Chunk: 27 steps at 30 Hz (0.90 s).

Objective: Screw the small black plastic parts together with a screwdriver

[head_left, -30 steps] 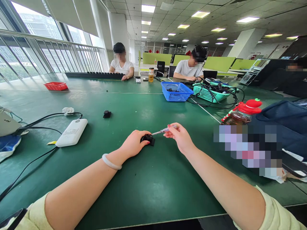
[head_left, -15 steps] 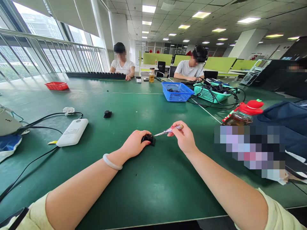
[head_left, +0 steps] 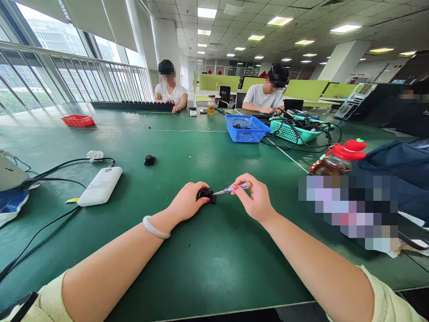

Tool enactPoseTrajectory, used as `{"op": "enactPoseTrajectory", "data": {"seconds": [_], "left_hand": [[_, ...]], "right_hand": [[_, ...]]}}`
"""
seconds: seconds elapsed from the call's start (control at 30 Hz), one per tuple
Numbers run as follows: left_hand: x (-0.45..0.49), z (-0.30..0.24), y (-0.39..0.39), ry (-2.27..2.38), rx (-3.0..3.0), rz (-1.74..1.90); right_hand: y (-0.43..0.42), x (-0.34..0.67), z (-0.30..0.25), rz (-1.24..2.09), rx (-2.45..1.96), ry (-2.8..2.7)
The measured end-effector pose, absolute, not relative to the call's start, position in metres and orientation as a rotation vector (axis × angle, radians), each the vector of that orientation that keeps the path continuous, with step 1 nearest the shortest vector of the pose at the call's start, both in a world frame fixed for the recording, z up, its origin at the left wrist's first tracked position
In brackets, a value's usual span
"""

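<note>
My left hand (head_left: pixel 188 202) is closed around a small black device (head_left: pixel 206 193), pressing it to the green table (head_left: pixel 214 273). Its exact kind is too small to make out, and the fingers cover part of it. In my right hand (head_left: pixel 254 197) is a screwdriver (head_left: pixel 231 189) with a clear purplish handle, pinched between thumb and fingers. The shaft points left, almost level, and its tip meets the right side of the black device. A second small black part (head_left: pixel 149 160) lies apart on the table, up and to the left.
A white power bank (head_left: pixel 101 186) with black cables lies left. Further off are a red tray (head_left: pixel 78 120), a blue basket (head_left: pixel 247 129) and a green basket (head_left: pixel 295 132) of cables. A red-lidded bottle (head_left: pixel 335 162) stands right. Two people sit across the table.
The screwdriver's handle has dropped, so it lies flatter, and my right hand is slightly lower. My left hand keeps its hold on the black device.
</note>
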<state>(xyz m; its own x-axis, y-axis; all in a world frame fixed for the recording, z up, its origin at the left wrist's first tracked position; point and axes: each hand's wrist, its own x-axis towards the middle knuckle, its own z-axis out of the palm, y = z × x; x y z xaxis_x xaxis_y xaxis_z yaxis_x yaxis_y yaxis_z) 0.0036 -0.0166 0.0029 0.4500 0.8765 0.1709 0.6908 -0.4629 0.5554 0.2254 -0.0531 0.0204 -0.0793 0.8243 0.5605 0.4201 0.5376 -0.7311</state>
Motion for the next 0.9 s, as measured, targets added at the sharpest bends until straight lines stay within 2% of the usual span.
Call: {"op": "enactPoseTrajectory", "data": {"seconds": [0.27, 0.7, 0.9], "left_hand": [[0.003, 0.000, -0.014, 1.317, 2.312, 0.631], [0.005, 0.001, -0.015, 1.297, 2.340, 0.655], [0.005, 0.000, -0.014, 1.293, 2.335, 0.661]], "right_hand": [[-0.055, 0.219, 0.021, 0.307, -0.974, -1.859], [-0.062, 0.210, 0.018, -0.260, -0.619, -2.174], [-0.063, 0.209, 0.017, -0.342, -0.620, -2.262]]}}
